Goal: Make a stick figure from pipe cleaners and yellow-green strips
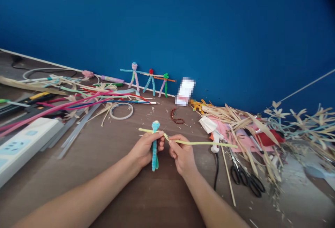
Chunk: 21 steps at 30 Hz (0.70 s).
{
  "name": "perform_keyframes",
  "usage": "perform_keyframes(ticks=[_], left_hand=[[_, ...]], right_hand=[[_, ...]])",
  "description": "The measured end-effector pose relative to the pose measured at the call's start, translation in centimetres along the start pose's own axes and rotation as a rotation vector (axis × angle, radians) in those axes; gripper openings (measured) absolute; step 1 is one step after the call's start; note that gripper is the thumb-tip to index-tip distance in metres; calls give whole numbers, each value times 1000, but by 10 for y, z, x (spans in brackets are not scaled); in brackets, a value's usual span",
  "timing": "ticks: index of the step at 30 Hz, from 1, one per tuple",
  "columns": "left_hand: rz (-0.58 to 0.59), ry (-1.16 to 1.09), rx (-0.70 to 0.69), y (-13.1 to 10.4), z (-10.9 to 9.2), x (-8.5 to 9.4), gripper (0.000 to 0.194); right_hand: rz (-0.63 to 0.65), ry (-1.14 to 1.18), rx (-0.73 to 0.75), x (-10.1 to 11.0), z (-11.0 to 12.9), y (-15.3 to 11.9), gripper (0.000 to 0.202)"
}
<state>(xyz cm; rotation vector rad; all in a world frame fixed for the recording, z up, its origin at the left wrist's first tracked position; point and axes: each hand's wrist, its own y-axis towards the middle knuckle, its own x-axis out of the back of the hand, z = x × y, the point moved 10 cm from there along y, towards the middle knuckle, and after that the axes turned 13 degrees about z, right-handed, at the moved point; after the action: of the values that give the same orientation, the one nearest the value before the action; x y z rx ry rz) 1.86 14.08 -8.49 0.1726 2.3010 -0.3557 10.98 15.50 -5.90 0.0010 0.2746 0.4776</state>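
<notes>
My left hand [148, 147] grips a light-blue pipe-cleaner figure [154, 154] around its upper body, thumb across the front. The figure is upright, with a round blue head, a pale top and legs hanging below my fingers. A yellow-green pipe cleaner [206, 143] is pinched in my right hand [181, 153], its long free end reaching out to the right. Between the two hands, its other part bends around the figure's arm at my left thumb. A yellow-green stub [144, 130] sticks out to the figure's left.
Three finished-looking pipe-cleaner figures [151, 81] lean on the blue wall. A power strip [26, 147] and loose pipe cleaners [62, 107] lie left. To the right are a white glue gun [216, 139], scissors [243, 175] and dried husk strips [235, 116]. A brown bead bracelet [175, 118] lies ahead.
</notes>
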Motion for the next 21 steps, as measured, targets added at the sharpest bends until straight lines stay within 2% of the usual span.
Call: perform_keyframes(ticks=[3,8,14,21], left_hand=[[50,56,11,2,0,-2,16],[108,235,60,3,2,-4,16],[88,371,101,2,3,-3,15],[-12,554,-37,-1,-13,-5,9]], right_hand=[[32,132,-82,-1,-12,3,9],[41,79,-133,8,-10,6,11],[-8,-19,-153,17,-5,5,14],[-50,-229,-54,24,7,5,16]])
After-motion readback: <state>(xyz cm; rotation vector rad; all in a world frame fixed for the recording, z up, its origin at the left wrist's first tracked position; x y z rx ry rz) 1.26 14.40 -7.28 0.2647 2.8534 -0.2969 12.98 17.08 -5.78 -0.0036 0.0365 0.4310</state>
